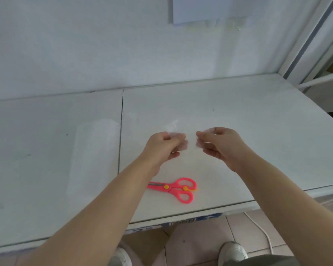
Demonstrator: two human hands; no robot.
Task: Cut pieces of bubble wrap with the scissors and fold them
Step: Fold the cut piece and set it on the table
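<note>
Lying at nine o'clock on the white table (pixel 238 116), the clear roll of bubble wrap (pixel 96 150) waits; at centre the left hand (pixel 161 146) and right hand (pixel 221 146) each pinch an edge of a small transparent bubble-wrap piece (pixel 190 143), with pink plastic scissors (pixel 173 189) at six o'clock. Being slick, the film could well slip from either pinch, skewing the fold.

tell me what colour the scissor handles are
Bright pink; the scissors show best in the head view.

Plain workroom: white tables (pixel 229 112), tiled floor (pixel 198 239), metal frame (pixel 304 48).
</note>
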